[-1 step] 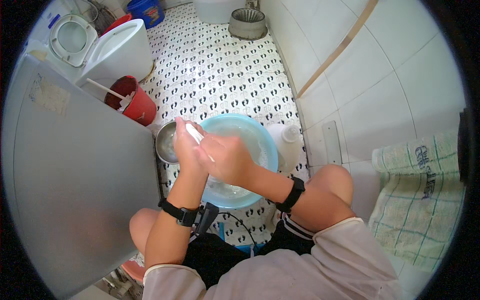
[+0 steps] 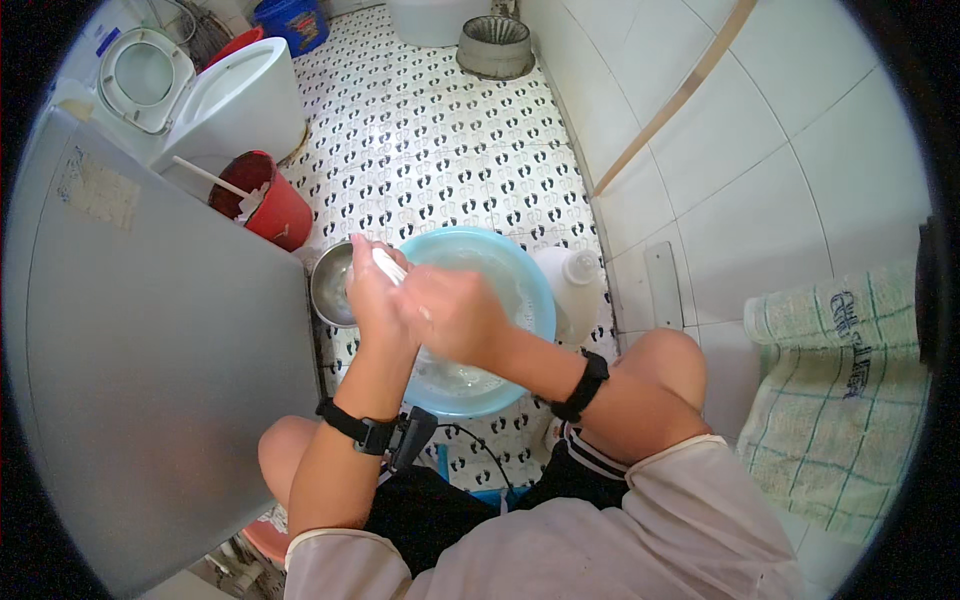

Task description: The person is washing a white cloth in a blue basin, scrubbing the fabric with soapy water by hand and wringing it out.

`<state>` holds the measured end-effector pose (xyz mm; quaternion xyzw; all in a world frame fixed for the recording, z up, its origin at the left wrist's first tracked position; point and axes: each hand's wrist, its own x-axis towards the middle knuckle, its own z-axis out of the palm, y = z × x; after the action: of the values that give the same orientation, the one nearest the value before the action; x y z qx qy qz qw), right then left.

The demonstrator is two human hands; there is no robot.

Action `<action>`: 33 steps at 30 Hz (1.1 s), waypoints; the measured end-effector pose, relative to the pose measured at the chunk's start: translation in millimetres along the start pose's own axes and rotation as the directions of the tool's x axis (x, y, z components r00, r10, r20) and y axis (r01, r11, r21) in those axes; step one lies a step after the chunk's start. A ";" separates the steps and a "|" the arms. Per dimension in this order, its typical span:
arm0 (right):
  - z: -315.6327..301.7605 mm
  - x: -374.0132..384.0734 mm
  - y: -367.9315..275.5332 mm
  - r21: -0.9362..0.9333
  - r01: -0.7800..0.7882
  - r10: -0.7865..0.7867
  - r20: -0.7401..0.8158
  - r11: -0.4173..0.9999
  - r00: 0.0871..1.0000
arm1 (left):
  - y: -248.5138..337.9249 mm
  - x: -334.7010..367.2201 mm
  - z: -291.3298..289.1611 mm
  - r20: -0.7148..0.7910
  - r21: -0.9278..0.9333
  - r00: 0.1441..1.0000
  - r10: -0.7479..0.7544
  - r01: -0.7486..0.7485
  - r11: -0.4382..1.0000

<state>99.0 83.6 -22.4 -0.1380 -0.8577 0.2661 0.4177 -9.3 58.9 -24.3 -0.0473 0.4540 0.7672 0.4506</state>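
Note:
Over the left part of a light blue basin (image 2: 543, 300) holding cloudy, sudsy water, my two hands meet. My left hand (image 2: 374, 300) is closed around a small white thing (image 2: 388, 266), which looks like soft cloth; its kind cannot be made out. My right hand (image 2: 455, 315), somewhat blurred, is curled into a fist and pressed against the same white thing, covering much of it. A metal bowl (image 2: 328, 285) sits on the floor just left of my left hand. Right of the basin stands a whitish translucent bottle (image 2: 575, 295) with a round cap.
A grey panel (image 2: 170, 370) rises close on my left. Beyond it are a red bucket (image 2: 285, 212) with a stick in it and a white toilet (image 2: 245, 95). On the right, a tiled wall (image 2: 760, 150) carries a checked towel (image 2: 830, 420) and a leaning wooden stick (image 2: 680, 95).
My right hand has shifted slightly and is a little more blurred, covering part of the white thing seen before. My left hand has hardly moved.

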 end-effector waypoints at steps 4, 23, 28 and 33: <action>5.6 8.5 11.6 0.037 -0.376 0.378 -0.071 0.926 0.923 | -8.0 7.4 -2.1 0.012 -0.121 1.000 0.028 -0.027 0.992; 2.9 10.9 -8.2 0.256 -0.356 0.401 -0.150 0.899 0.904 | -11.3 -14.2 1.5 0.084 0.277 0.976 0.201 -0.216 0.936; 9.1 -2.4 0.2 0.243 -0.437 0.479 -0.151 0.866 0.865 | -14.7 -17.8 7.5 0.075 0.278 0.970 0.232 -0.244 0.929; -8.2 16.2 -9.9 0.278 -0.311 0.371 -0.195 0.909 0.908 | -25.1 -23.3 0.3 0.161 0.331 0.964 0.213 -0.256 0.908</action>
<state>95.5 85.8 -2.1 -0.2669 -0.7235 0.4183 0.4800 23.0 48.6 -29.3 0.1350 0.5569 0.7246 0.3829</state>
